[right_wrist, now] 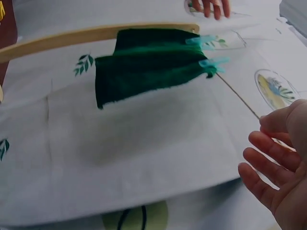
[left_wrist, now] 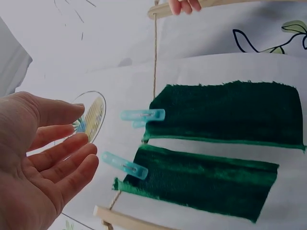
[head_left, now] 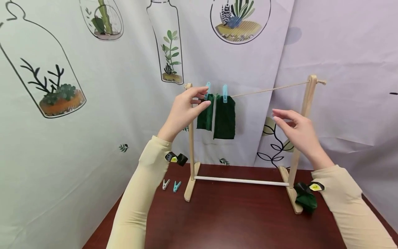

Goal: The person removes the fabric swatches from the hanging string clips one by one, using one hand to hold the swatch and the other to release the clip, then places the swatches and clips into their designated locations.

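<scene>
Hanging green cloths [head_left: 224,119] on a line [head_left: 273,89].
Left hand [head_left: 185,108], right hand [head_left: 297,130] empty, loose; pegs [head_left: 225,93] should bite cloth and line together.

The table [head_left: 236,218] bears a rack [head_left: 242,181], two clothespins [head_left: 177,187], green cloth [head_left: 307,202].

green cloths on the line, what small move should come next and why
Probably lower the empty right hand to the loose green cloth by the rack's foot: two cloths hang clipped, and two spare clips lie on the table.
</scene>
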A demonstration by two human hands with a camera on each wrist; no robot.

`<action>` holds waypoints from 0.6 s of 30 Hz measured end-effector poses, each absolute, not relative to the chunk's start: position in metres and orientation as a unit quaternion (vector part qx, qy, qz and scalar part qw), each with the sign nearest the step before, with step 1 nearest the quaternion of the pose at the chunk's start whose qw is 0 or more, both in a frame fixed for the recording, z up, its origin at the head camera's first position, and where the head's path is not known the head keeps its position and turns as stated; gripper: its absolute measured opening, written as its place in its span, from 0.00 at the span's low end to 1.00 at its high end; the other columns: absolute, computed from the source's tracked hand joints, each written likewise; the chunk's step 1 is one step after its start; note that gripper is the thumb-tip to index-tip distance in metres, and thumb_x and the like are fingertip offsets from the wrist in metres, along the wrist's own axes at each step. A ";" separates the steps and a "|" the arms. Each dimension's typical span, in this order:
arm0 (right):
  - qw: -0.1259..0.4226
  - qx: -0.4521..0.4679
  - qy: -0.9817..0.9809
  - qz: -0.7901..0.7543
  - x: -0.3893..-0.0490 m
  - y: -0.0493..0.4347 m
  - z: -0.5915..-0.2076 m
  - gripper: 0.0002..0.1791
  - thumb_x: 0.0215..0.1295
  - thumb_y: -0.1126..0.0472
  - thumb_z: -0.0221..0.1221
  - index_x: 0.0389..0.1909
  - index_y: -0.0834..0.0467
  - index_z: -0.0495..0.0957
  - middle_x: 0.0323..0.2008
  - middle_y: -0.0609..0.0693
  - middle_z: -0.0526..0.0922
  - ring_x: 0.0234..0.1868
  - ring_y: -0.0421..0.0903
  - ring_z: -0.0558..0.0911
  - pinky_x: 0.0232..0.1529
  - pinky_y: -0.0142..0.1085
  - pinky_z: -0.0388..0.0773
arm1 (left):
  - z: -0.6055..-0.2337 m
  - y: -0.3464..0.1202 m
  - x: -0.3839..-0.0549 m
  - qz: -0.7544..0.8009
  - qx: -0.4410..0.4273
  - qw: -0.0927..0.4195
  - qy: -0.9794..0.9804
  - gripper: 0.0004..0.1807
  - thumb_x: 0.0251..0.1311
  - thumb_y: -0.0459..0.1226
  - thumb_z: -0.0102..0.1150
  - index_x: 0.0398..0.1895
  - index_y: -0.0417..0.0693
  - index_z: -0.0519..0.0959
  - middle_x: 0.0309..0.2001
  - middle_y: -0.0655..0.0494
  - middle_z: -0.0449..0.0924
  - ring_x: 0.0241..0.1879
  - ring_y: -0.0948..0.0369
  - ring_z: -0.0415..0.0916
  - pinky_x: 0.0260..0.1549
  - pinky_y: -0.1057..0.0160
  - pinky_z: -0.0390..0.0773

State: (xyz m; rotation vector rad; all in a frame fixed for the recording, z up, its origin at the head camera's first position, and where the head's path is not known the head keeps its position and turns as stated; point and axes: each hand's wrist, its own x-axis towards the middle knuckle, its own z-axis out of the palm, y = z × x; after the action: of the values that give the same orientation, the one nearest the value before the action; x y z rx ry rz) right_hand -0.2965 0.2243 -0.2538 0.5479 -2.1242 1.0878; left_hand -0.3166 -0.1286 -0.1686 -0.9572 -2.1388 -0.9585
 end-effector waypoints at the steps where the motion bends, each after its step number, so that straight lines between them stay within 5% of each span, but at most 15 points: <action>1: 0.334 0.213 -0.816 0.420 -0.298 0.221 -0.254 0.19 0.73 0.56 0.60 0.62 0.55 0.81 0.53 0.50 0.84 0.44 0.25 0.78 0.43 0.19 0.72 | -0.167 -0.127 -0.317 -0.358 -0.362 0.300 -0.807 0.25 0.68 0.38 0.64 0.66 0.42 0.76 0.58 0.48 0.80 0.53 0.58 0.76 0.55 0.63 0.78; 13: 0.277 0.237 -0.835 0.412 -0.315 0.190 -0.265 0.21 0.76 0.50 0.56 0.63 0.55 0.79 0.55 0.52 0.84 0.46 0.42 0.82 0.39 0.23 0.75 | -0.155 -0.104 -0.328 -0.355 -0.346 0.286 -0.820 0.26 0.69 0.41 0.62 0.68 0.45 0.74 0.60 0.51 0.79 0.57 0.60 0.76 0.56 0.68 0.76; 18: 0.263 0.237 -0.837 0.417 -0.323 0.182 -0.269 0.21 0.76 0.51 0.56 0.62 0.58 0.79 0.56 0.53 0.84 0.51 0.43 0.81 0.45 0.24 0.72 | -0.152 -0.096 -0.332 -0.354 -0.334 0.270 -0.831 0.26 0.70 0.41 0.62 0.69 0.44 0.73 0.61 0.51 0.78 0.57 0.60 0.76 0.57 0.67 0.75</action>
State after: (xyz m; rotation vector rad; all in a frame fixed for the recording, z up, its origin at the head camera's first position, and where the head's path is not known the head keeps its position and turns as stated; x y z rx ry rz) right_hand -0.3228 0.1823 -0.2689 0.6414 -2.2646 1.1283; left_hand -0.3320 -0.0964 -0.1519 -0.9014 -2.2390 -0.9554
